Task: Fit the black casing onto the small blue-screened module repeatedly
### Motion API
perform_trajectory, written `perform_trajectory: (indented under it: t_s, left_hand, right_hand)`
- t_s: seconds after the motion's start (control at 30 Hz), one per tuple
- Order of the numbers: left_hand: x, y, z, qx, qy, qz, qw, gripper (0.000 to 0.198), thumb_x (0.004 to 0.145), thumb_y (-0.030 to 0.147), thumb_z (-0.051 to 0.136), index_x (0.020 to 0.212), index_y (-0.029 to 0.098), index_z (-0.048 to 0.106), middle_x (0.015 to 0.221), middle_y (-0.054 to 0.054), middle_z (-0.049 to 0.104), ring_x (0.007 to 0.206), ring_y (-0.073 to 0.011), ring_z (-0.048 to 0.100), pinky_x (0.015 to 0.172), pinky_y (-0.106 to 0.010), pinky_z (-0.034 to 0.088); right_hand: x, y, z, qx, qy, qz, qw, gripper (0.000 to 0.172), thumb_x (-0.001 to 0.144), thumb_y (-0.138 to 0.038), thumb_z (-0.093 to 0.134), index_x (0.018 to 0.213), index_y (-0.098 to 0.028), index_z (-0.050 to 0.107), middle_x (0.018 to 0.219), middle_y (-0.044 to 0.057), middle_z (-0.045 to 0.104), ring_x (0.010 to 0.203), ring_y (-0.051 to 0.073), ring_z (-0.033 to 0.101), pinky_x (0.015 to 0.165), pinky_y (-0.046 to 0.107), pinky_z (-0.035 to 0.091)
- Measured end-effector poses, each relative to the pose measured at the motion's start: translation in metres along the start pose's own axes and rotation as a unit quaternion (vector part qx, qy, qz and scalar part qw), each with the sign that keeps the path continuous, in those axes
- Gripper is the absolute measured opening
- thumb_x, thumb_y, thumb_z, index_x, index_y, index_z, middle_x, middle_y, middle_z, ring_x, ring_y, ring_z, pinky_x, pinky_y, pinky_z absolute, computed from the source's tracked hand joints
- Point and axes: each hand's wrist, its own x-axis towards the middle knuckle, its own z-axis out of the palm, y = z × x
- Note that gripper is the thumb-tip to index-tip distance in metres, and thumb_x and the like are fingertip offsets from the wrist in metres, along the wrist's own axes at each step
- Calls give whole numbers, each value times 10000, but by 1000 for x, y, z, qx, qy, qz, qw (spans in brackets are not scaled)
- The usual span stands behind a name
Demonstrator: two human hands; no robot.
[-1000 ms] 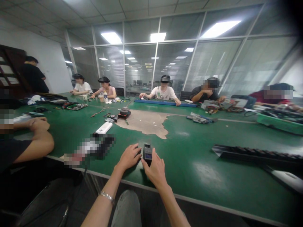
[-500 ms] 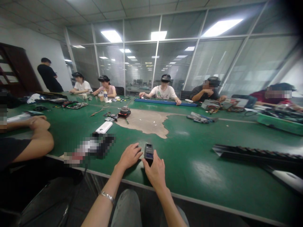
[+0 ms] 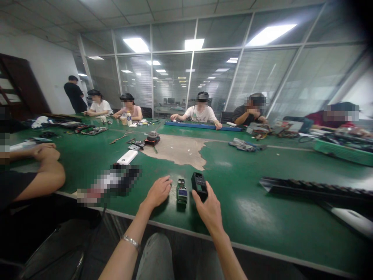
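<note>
A green circuit board with a small bluish screen (image 3: 182, 193) lies on the green table in front of me. To the right of it, my right hand (image 3: 210, 206) grips a black plastic casing (image 3: 199, 183) with cut-out openings in its face, thumb on the near left side and fingers along the right. Just left of the board rests my left hand (image 3: 159, 191), fingers stretched out on the tabletop and holding nothing. It is apart from the board.
On the left are a white power bank (image 3: 127, 157) and a seated person's folded arms (image 3: 48, 167). Grey gloves (image 3: 246, 145) lie beyond my right hand. A long black strip (image 3: 309, 189) and a green basket (image 3: 344, 151) stand at right. Several people sit across the table.
The black casing has come off the circuit board and moved right with my right hand, leaving the board bare on the table. My left hand stays nearly in place.
</note>
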Motion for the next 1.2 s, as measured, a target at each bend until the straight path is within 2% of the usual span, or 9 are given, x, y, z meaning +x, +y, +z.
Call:
perform_trajectory:
  t_s: [0.17,0.27,0.43,0.53,0.67,0.77,0.93,1.2]
  left_hand:
    - [3,-1,0,-36,-4,-4,999,409,898,190,371,1195,180,651,1393,-55,513,1281,-199,464,1115,-373,335]
    - [5,-5,3,-67,21,-12,997,411,905,190,345,1134,174,685,1358,-56,547,1264,-189,481,1107,-358,353]
    - [8,-13,13,-40,64,-12,997,414,946,215,317,1227,136,610,1326,-100,567,1270,-192,474,1113,-377,351]
    - [10,-17,17,18,45,5,999,373,910,165,375,1188,101,616,1330,-141,549,1275,-220,464,1112,-394,348]
    - [14,-20,14,63,-13,31,997,340,859,146,474,1166,82,604,1331,-164,537,1260,-250,469,1100,-398,362]
    - [12,-17,11,82,-24,48,995,332,888,173,457,1186,96,582,1328,-151,539,1253,-245,471,1096,-394,368]
    - [0,-6,10,112,9,53,992,380,947,232,383,1277,95,514,1362,-150,511,1302,-240,427,1120,-400,335]
    - [-5,-3,8,101,21,41,994,408,966,365,394,1267,132,542,1366,-130,524,1306,-243,437,1123,-419,338]
  right_hand:
    - [-12,29,9,-80,-28,-2,996,717,847,-525,475,1371,-39,413,1335,207,520,1240,322,481,1034,467,341]
    - [-16,31,13,-111,-42,-2,993,715,851,-514,472,1380,-39,403,1351,220,501,1276,327,445,1058,497,297]
    - [-18,33,11,-132,-56,-16,990,756,834,-507,498,1381,3,385,1349,238,495,1280,325,437,1076,479,283]
    - [-18,34,9,-129,-54,-27,990,832,813,-518,526,1424,2,307,1372,232,474,1285,329,429,1073,484,290]
    - [-19,35,8,-111,-40,-32,993,919,800,-540,535,1474,-27,180,1396,219,453,1279,325,438,1054,486,317]
    - [-20,35,8,-108,-37,-36,993,886,816,-537,512,1477,-45,187,1404,214,447,1280,329,436,1049,495,318]
    - [-22,31,6,-124,-61,-47,989,798,836,-482,496,1471,-75,234,1396,196,465,1303,326,415,1064,502,285]
    - [-21,27,5,-98,-56,-23,993,731,858,-449,483,1453,-74,286,1379,187,491,1278,321,453,1059,510,305]
